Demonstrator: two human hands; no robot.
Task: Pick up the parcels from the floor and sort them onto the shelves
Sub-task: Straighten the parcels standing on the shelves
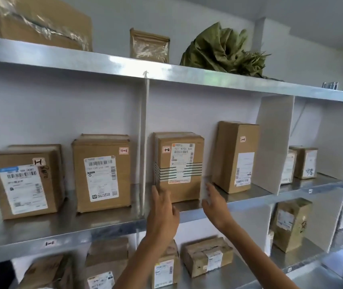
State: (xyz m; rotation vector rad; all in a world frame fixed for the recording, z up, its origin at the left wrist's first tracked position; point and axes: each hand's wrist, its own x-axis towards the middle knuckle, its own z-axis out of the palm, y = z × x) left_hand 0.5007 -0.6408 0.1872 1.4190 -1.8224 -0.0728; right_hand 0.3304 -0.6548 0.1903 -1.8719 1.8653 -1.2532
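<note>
Facing the shelf (62, 228), I have the parcel (187, 190) standing on its middle level, just right of the thin white divider (145, 132) and left of a taller box (235, 157). The parcel stands upright, long axis vertical, its labelled face turned towards me. It is plain brown cardboard, with a white label (182, 161) high on the front, a small orange-edged sticker (166, 149) at the upper left, and dark horizontal lines across the middle. Its top edge looks doubled by blur, and most of the label's print is too soft to read. My left hand (162, 213) is open, fingers straight and pointing up. The fingertips cover the parcel's lower left corner, so I cannot tell whether they touch it. My right hand (214, 205) is open too, fingers spread near the lower right corner, blurred and holding nothing. Contact there is unclear as well.
</note>
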